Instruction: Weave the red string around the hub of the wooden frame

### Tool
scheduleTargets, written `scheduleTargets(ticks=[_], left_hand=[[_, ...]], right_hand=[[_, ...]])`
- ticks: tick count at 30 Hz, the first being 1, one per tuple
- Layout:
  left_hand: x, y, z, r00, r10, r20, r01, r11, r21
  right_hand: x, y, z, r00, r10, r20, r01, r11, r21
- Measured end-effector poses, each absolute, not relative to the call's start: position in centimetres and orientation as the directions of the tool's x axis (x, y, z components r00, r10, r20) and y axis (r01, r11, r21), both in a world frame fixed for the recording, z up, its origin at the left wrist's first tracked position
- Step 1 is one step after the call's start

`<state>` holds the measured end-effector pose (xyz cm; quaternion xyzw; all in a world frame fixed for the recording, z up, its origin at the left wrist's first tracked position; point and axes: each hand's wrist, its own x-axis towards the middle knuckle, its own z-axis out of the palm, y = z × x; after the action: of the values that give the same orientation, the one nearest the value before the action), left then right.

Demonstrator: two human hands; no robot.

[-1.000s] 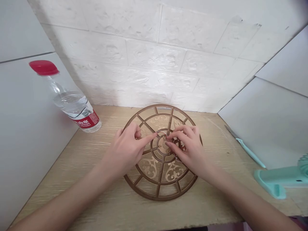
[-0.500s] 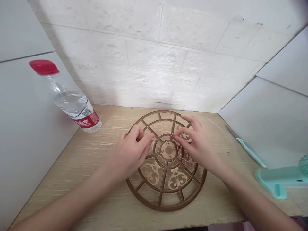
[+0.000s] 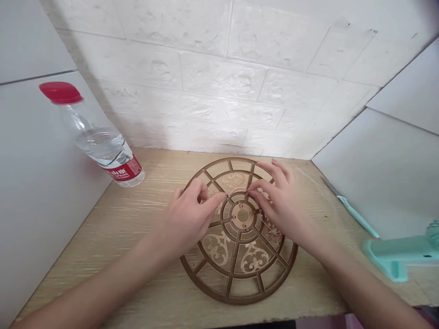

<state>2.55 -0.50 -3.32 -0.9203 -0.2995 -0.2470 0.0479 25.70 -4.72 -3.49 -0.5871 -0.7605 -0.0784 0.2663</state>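
A round brown openwork disc with scroll patterns and a central hub lies flat on the wooden tabletop. My left hand rests on its left part, fingers curled, thumb and forefinger pinched near the hub. My right hand lies over the right part, fingertips pinching a thin pale-red thread that arcs just above the hub. The thread runs between both hands.
A clear water bottle with a red cap and red label stands at the back left by the white side panel. At the right lie a teal-handled knife and a mint-green device. A white brick wall closes the back.
The disc has shifted a little toward me and to the right. Both hands have moved from the hub's middle to its upper edge, with the thread between them.
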Motion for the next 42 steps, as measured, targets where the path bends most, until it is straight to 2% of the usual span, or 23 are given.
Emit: scheduleTargets(ticks=[3, 7, 14, 21, 30, 33, 42], left_hand=[[2.6, -0.6, -3.4, 0.696, 0.545, 0.467, 0.59, -0.805, 0.061], [2.6, -0.5, -3.6, 0.695, 0.55, 0.463, 0.592, -0.803, 0.064], [2.5, -0.3, -3.7, 0.695, 0.532, 0.484, 0.582, -0.811, 0.056], [2.4, -0.4, -3.5, 0.705, 0.516, 0.486, 0.581, -0.814, 0.021], [2.4, -0.4, -3.5, 0.704, 0.516, 0.489, 0.575, -0.817, 0.035], [2.3, -0.4, -3.5, 0.705, 0.518, 0.484, 0.57, -0.82, 0.048], [2.4, -0.4, -3.4, 0.703, 0.519, 0.485, 0.566, -0.822, 0.06]], right_hand=[[25.8, -4.8, -3.5, -0.222, 0.828, 0.516, 0.94, 0.323, -0.114], [25.8, -5.0, -3.4, -0.246, 0.828, 0.504, 0.942, 0.327, -0.078], [26.1, -5.2, -3.2, -0.257, 0.833, 0.489, 0.945, 0.324, -0.054], [25.8, -5.4, -2.9, -0.248, 0.839, 0.485, 0.942, 0.326, -0.083], [25.5, -5.5, -2.8, -0.242, 0.833, 0.498, 0.943, 0.322, -0.081], [25.5, -5.4, -2.7, -0.217, 0.831, 0.513, 0.942, 0.316, -0.113], [26.6, -4.4, -2.6, -0.071, 0.888, 0.454, 0.907, 0.247, -0.341]])
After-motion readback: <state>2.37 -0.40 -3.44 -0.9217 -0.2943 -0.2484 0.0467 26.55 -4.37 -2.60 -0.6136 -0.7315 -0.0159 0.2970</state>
